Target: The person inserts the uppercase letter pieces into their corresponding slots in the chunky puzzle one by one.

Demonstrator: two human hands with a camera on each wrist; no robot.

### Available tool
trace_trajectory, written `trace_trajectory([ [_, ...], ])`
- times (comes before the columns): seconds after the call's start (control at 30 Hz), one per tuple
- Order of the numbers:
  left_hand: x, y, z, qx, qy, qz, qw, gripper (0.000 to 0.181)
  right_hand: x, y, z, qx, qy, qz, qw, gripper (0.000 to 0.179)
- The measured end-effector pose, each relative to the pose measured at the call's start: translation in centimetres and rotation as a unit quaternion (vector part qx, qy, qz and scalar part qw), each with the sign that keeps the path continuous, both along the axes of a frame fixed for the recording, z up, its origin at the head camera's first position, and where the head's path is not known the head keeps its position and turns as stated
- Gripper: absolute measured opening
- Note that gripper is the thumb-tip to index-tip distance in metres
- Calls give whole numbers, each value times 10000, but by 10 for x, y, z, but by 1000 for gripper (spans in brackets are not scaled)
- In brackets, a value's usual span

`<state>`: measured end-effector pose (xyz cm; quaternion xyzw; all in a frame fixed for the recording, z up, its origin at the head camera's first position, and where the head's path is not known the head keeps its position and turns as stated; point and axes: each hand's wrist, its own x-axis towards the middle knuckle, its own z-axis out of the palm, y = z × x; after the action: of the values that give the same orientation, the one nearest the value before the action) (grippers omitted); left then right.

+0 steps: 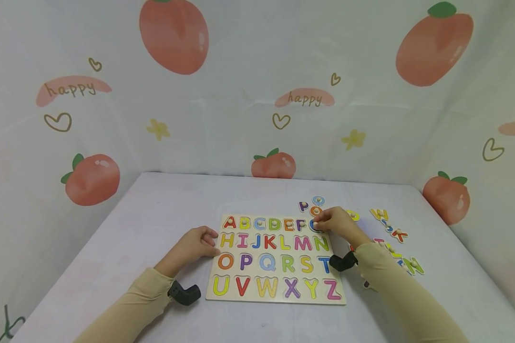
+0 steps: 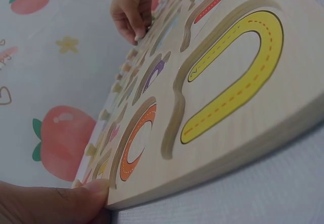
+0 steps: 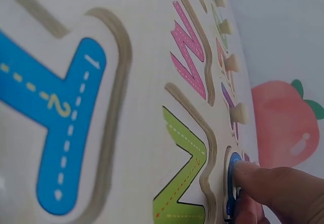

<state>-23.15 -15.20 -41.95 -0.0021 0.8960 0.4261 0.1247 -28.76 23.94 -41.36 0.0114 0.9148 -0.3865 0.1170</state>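
A wooden alphabet puzzle board (image 1: 233, 296) lies on the table with rows of letter recesses. My right hand (image 1: 339, 224) pinches a blue letter G piece (image 3: 232, 183) at the G recess, at the right end of the top row; its knob is hidden by the fingers. Knobbed pieces from the red A (image 1: 230, 222) to the purple F (image 1: 300, 225) sit in that row. My left hand (image 1: 195, 244) touches the board's left edge, fingers relaxed and thumb (image 2: 93, 186) right at the rim; the other fingertips are mostly hidden in the left wrist view.
Loose letter pieces lie behind and right of the board, among them a purple P (image 1: 303, 206), a light blue Q (image 1: 318, 200), a yellow W (image 1: 379, 214) and a red K (image 1: 399, 235). Some are partly hidden by my right arm. A fruit-patterned cloth (image 1: 240, 119) hangs behind.
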Motion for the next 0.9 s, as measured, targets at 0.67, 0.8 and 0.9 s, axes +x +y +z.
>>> trace_trajectory([
  [0.67,-1,-1,-1,-4,-5,-38,10000,44,1,0,1,-36,-100,131,9999,20],
  [0.8,0,0,1,-26,25,-98,9999,44,5,2,6,-14,-101,87,9999,25],
  [0.9,0,0,1,-21,3,-92,10000,44,6,6,12,64,-80,46,9999,30],
])
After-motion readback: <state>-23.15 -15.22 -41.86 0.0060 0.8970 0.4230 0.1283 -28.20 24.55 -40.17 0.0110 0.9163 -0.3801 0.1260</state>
